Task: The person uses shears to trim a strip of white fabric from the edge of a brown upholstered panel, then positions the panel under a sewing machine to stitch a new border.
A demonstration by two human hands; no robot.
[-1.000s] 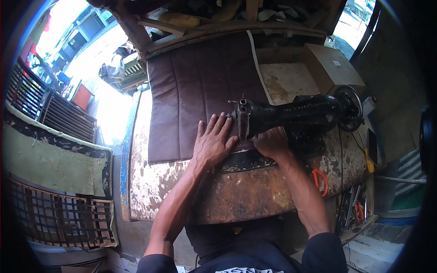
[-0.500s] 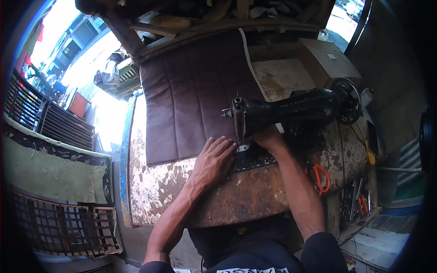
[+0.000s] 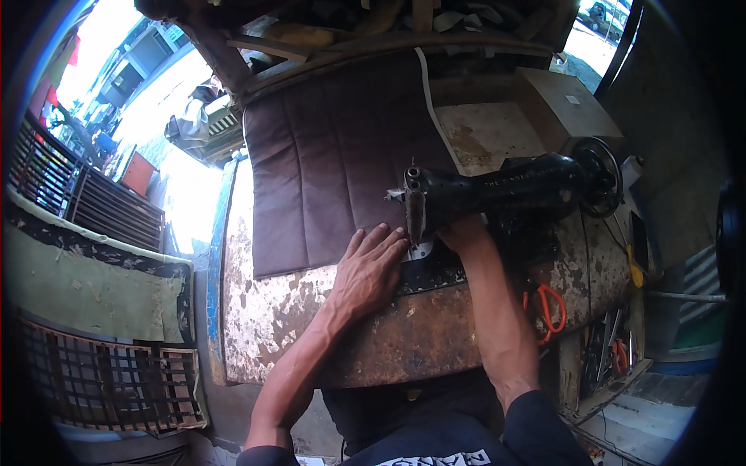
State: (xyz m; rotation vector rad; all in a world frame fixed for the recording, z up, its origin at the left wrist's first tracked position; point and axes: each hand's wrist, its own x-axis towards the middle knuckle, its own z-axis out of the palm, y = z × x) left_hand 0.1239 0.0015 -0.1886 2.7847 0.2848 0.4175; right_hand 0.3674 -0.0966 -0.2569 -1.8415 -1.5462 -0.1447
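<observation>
A dark brown stitched panel with white edging along its right side lies across the table. It passes beneath the head of a black sewing machine. My left hand rests flat on the panel's near edge, its fingers stretched out, with the fingertips just left of the metal presser area. Under the machine's arm, my right hand reaches in at the right-hand side of the needle. Its fingers are hidden behind the machine head, so what they touch does not show.
The worn table has peeling paint. Orange-handled scissors lie right of my right forearm. The machine's handwheel stands at the right, before a wooden box. An open tool compartment sits below the table's right side.
The panel has slid slightly away from me past the needle. Both hands stay in nearly the same places, and the whole view has shifted a little.
</observation>
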